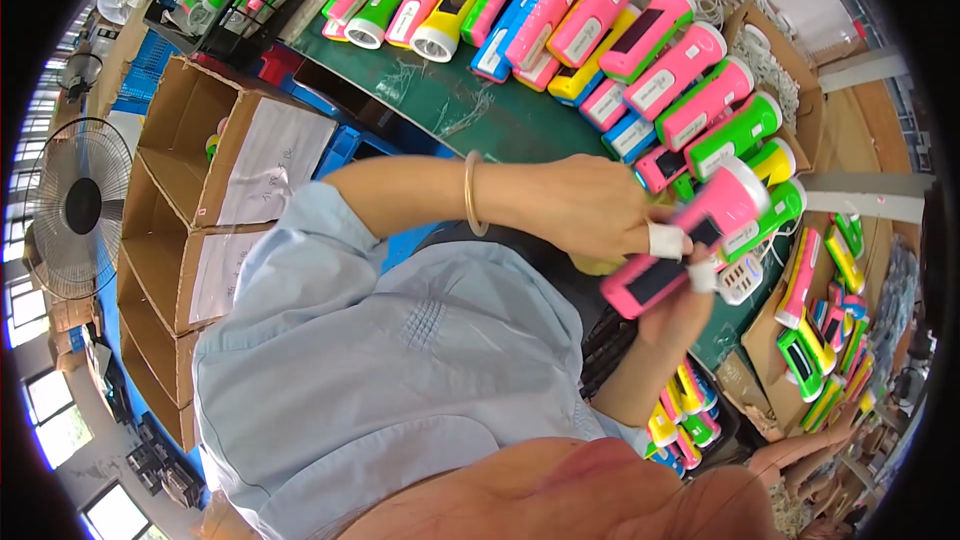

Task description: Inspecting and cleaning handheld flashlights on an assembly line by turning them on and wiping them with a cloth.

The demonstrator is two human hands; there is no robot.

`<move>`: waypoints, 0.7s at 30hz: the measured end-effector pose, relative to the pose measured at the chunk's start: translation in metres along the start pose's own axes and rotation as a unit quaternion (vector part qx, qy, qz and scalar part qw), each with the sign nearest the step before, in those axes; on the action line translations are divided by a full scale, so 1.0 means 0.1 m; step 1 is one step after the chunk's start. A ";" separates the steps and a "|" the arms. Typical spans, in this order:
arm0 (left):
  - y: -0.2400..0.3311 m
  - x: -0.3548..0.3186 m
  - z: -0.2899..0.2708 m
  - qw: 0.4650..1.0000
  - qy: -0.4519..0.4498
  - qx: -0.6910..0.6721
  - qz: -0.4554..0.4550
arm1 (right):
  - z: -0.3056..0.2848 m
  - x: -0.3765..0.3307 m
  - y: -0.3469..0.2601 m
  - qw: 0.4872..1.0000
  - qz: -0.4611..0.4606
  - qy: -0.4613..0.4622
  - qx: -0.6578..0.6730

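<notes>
A pink flashlight (640,285) with a dark panel on its side and a wide white head is held over the front edge of the green table. My right hand (680,315) grips its body from below. My left hand (575,205), with a bangle at the wrist, reaches across from the left, its fingers closed at the flashlight's side. White wraps show at fingertips of both hands. Something yellowish (598,265) shows beneath my left hand; I cannot make out what it is. The flashlight's head is slightly blurred.
Rows of pink, green, yellow and blue flashlights (590,15) line the green table (465,112). A white power strip (740,280) lies beside my hands. More flashlights fill a carton (770,350) at right and a bin below. Cardboard compartments (180,200) and a fan (80,205) stand left.
</notes>
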State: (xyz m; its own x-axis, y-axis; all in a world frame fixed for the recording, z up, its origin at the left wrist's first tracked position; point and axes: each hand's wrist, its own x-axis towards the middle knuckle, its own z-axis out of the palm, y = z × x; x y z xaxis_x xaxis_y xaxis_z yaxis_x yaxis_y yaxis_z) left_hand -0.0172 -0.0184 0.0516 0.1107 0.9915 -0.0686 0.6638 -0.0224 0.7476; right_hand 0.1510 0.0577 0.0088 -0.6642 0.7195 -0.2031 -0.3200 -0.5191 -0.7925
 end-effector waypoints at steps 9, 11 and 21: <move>-3.17 1.29 -2.84 0.867 0.180 0.355 -0.300 | -2.35 0.92 -2.47 0.914 -0.195 0.309 -0.179; -3.36 1.52 -2.75 0.884 0.169 0.337 -0.275 | -3.34 1.07 -2.86 0.900 -0.175 0.355 -0.182; -2.69 1.26 -2.58 0.701 0.505 0.479 -0.156 | -3.29 1.24 -2.50 0.675 -0.238 0.513 -0.474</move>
State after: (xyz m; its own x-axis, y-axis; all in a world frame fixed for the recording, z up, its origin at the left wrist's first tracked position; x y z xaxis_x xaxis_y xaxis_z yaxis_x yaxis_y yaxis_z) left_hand -0.3731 0.1461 0.0122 -0.4093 0.5409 0.7347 0.7852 0.6190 -0.0184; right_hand 0.3707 0.4280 -0.0075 0.3338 0.8942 0.2982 0.5672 0.0621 -0.8212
